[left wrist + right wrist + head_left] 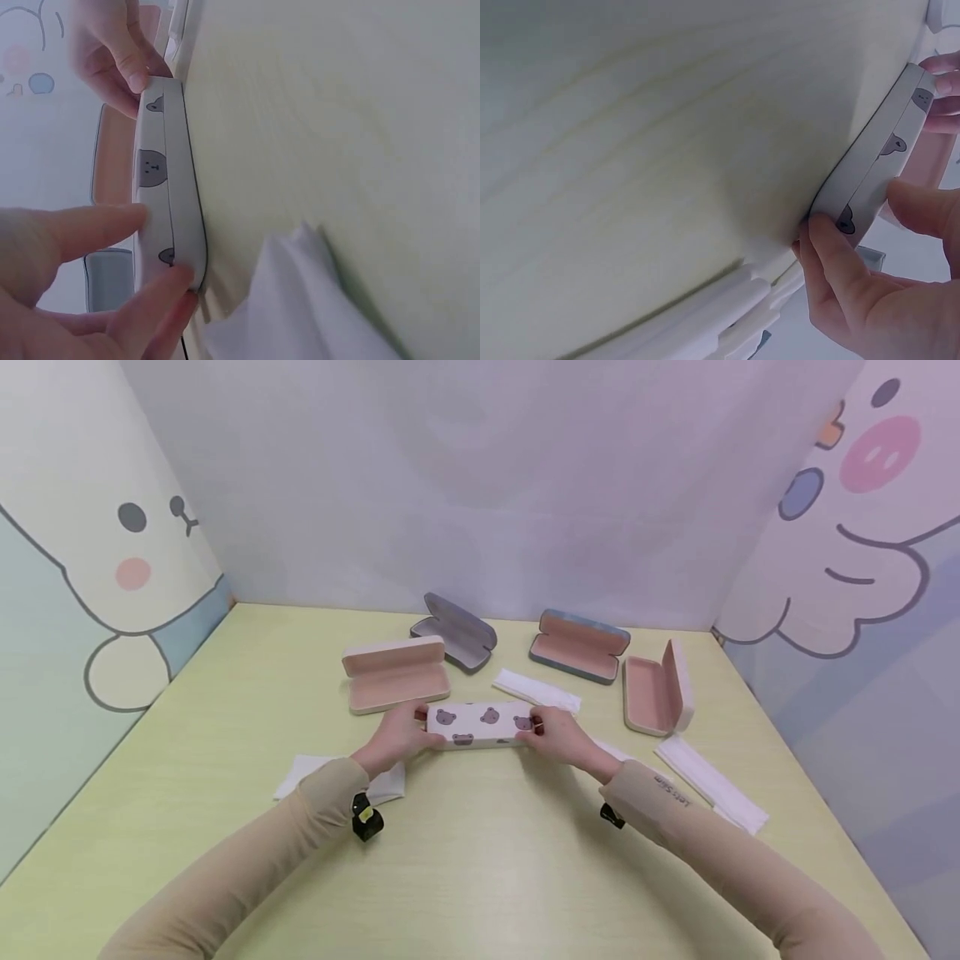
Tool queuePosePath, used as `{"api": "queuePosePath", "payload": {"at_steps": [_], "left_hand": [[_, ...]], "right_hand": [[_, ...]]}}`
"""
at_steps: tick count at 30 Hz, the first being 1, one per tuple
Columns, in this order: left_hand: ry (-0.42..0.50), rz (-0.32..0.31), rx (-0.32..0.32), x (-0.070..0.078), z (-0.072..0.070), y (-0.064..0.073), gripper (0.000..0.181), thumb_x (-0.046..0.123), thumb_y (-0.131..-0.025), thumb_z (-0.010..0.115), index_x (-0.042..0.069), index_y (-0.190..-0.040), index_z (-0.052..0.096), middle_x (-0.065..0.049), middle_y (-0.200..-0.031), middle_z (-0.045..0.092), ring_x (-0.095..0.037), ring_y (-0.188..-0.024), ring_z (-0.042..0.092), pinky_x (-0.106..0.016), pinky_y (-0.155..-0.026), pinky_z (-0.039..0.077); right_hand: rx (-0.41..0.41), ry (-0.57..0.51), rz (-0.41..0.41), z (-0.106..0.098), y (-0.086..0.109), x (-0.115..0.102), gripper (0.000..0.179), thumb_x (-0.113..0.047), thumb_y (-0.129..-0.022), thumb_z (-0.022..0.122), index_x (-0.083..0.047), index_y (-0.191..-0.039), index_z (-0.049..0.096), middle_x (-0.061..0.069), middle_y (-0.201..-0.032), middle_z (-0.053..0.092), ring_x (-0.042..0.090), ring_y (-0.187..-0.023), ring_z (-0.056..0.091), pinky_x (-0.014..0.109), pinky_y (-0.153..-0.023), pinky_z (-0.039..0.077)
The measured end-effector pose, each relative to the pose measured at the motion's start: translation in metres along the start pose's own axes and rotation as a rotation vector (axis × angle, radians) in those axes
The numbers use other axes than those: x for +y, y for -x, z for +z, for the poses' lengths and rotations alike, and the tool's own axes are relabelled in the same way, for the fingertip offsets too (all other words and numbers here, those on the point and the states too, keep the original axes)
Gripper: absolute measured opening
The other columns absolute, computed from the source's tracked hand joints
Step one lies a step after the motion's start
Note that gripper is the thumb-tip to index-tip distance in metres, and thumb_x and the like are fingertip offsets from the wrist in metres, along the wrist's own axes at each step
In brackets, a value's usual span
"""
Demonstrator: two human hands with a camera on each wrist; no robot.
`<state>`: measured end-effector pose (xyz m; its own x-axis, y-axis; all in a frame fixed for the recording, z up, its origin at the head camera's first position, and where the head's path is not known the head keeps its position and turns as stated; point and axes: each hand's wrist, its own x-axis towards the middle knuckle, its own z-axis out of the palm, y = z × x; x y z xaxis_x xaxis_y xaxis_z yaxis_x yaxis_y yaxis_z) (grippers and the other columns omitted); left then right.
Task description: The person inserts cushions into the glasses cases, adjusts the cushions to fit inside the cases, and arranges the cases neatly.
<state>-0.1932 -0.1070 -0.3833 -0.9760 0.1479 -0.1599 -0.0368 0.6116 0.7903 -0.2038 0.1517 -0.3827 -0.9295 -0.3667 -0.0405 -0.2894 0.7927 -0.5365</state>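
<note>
A closed white glasses case (480,717) printed with brown bear heads lies lengthwise across the middle of the head view, low at the yellowish tabletop (480,860). My left hand (399,737) grips its left end, thumb on the near side. At the other end my right hand (564,737) holds it the same way. The seam between lid and base shows as a thin line along the case (169,172) in the left wrist view, with the lid down on the base. The right wrist view shows fingers (840,255) curled at the case's corner (862,202).
Behind the hands stand several open glasses cases: a cream one (399,692), a grey one (467,652), a blue one with pink lining (576,658) and a pink one (647,697). Folded white cloths lie beyond (534,687), at right (712,783) and under the left forearm (388,785).
</note>
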Motion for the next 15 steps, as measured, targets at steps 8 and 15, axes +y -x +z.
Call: {"api": "queuePosePath", "payload": {"at_steps": [8,15], "left_hand": [[-0.048,-0.005,-0.021,-0.013,-0.018,0.001,0.051,0.013,-0.077,0.075,-0.008,-0.118,0.055,-0.024,-0.122,0.06,-0.033,-0.109,0.056,-0.042,-0.097,0.045],[-0.04,-0.017,-0.002,-0.022,-0.034,0.005,0.047,0.01,-0.076,0.076,-0.009,-0.114,0.056,-0.026,-0.12,0.061,-0.032,-0.105,0.058,-0.04,-0.091,0.048]], "right_hand": [[-0.017,0.018,0.007,0.011,-0.008,-0.018,0.028,-0.021,-0.09,0.066,-0.005,-0.073,0.05,0.0,-0.064,0.041,0.014,-0.06,0.037,0.023,-0.055,0.029],[-0.018,0.009,-0.001,0.021,-0.017,-0.034,0.028,-0.021,-0.089,0.067,-0.005,-0.073,0.05,0.0,-0.064,0.041,0.013,-0.06,0.039,0.022,-0.054,0.029]]}}
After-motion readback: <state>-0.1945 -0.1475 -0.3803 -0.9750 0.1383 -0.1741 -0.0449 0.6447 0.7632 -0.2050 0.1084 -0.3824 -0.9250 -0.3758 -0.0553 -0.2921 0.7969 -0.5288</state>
